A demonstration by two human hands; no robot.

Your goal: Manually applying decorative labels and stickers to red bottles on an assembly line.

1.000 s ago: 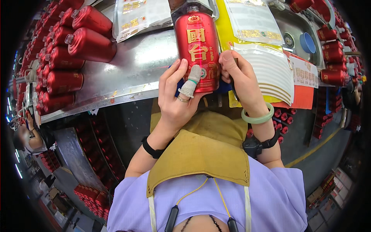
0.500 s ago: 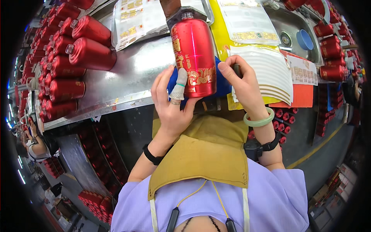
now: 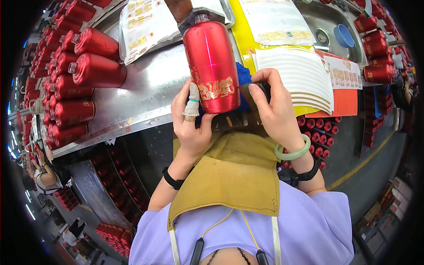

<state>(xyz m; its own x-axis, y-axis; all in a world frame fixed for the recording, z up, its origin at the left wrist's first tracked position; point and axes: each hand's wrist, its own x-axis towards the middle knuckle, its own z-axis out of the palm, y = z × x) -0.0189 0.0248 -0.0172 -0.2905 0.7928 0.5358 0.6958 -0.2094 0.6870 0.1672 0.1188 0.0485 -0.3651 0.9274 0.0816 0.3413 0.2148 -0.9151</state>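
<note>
A glossy red bottle (image 3: 212, 57) lies with its neck pointing away from me, its far end at a dark metal-and-wood stand (image 3: 180, 9). A gold dragon-like pattern (image 3: 216, 88) runs round its lower part. My left hand (image 3: 191, 126) is closed round the bottle's lower left side, a white cloth finger cover (image 3: 192, 101) on one finger. Beneath the bottle is a blue cloth (image 3: 244, 75). My right hand (image 3: 279, 110) pinches a small dark flat scraper-like piece (image 3: 260, 90) close to the bottle's right side; whether it touches is hard to see.
Several red bottles (image 3: 99, 70) crowd the metal table (image 3: 145, 92) at left. Printed decal sheets (image 3: 278, 22) and a stack of white sheets (image 3: 293, 75) lie on yellow plastic at right. Beyond them is a sink (image 3: 360, 55) with a blue bowl (image 3: 343, 35).
The bottle has turned: its gold lettering has rolled left out of sight, and the dragon pattern faces up. My right hand has brought the dark piece down beside the bottle.
</note>
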